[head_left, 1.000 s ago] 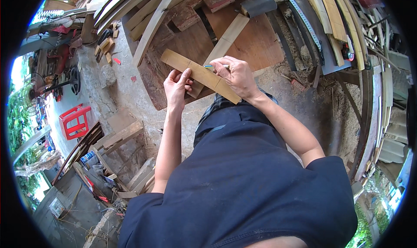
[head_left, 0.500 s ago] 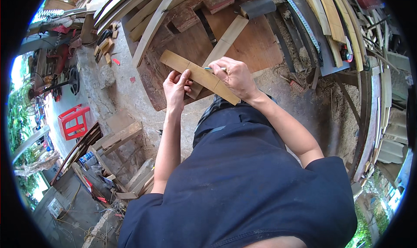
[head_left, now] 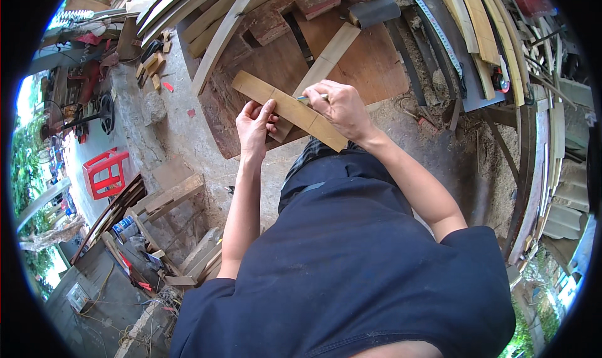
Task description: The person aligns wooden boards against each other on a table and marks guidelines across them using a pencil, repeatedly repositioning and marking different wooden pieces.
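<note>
A short flat wooden board (head_left: 290,110) slants across in front of me, with a few thin lines across its face. My left hand (head_left: 255,124) is closed on its left part, thumb on top and fingers underneath. In my right hand (head_left: 342,110) a slim pencil (head_left: 303,98) is pinched, its end lying over the board's upper edge. The heel of that hand is close to the board's right end. Beneath the board, a longer pale wood strip (head_left: 327,57) lies slantwise on the brown wooden work surface (head_left: 370,63).
A dark grey curved piece (head_left: 374,11) lies at the strip's far end. Long planks (head_left: 229,35) lean at the back left. More boards and a tape measure (head_left: 433,22) lie at the right. A red plastic stool (head_left: 106,173) and scrap wood (head_left: 172,195) stand on the left.
Hardly anything differs. The right hand and pencil have shifted very slightly, while the left hand keeps its hold on the board.
</note>
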The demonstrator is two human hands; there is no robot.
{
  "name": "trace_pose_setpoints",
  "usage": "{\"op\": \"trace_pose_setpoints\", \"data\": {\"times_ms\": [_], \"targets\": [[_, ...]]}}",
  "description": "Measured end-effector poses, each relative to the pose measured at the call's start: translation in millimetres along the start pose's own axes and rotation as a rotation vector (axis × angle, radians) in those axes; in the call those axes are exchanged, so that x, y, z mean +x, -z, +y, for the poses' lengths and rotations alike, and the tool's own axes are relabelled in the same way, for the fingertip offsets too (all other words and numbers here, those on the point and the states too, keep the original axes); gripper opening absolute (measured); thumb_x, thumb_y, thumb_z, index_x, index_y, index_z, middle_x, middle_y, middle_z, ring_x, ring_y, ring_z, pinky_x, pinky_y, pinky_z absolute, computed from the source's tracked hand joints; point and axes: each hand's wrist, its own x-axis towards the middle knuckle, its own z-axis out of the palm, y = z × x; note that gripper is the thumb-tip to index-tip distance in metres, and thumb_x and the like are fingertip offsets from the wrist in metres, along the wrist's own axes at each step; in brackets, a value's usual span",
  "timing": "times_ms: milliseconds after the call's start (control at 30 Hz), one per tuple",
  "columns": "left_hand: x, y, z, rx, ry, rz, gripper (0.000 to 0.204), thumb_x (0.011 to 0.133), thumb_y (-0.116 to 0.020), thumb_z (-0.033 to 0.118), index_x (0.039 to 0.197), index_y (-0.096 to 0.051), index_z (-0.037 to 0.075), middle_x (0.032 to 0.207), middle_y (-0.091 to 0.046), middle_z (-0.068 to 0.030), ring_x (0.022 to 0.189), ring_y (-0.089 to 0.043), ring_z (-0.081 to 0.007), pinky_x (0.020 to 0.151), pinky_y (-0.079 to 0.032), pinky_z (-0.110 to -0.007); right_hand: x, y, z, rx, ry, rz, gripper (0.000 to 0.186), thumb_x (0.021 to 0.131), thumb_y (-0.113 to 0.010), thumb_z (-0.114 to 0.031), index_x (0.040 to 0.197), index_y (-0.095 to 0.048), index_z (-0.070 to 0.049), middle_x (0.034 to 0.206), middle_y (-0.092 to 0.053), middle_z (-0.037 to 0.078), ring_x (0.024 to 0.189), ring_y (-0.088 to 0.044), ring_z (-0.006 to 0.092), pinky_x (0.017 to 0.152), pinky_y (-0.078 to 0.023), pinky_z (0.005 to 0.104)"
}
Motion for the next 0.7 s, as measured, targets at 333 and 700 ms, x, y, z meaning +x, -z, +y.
{"op": "trace_pose_setpoints", "data": {"times_ms": [333, 700], "targets": [[0.4, 2.0, -2.0, -0.012, -0.001, 0.005, 0.024, 0.096, -0.078, 0.017, 0.113, -0.070, 0.001, 0.091, -0.072, -0.0012, 0.069, -0.065, -0.0056, 0.051, -0.049, -0.019, -9.4, 9.7, -0.5, 0.010, -0.073, -0.037, 0.029, 0.103, -0.058, -0.023, 0.096, -0.072, 0.001, 0.091, -0.071, 0.019, 0.082, -0.069, 0.0371, 0.075, -0.055, 0.0418], [1.4, 1.1, -1.8, -0.014, 0.010, 0.023, 0.025, 0.096, -0.078, 0.018, 0.113, -0.070, 0.001, 0.092, -0.072, -0.0017, 0.069, -0.065, -0.0059, 0.051, -0.049, -0.019, -4.4, 7.7, 0.9, -0.015, -0.004, -0.050, 0.029, 0.104, -0.058, -0.024, 0.097, -0.072, 0.001, 0.089, -0.070, 0.019, 0.080, -0.068, 0.0372, 0.073, -0.054, 0.0423]]}}
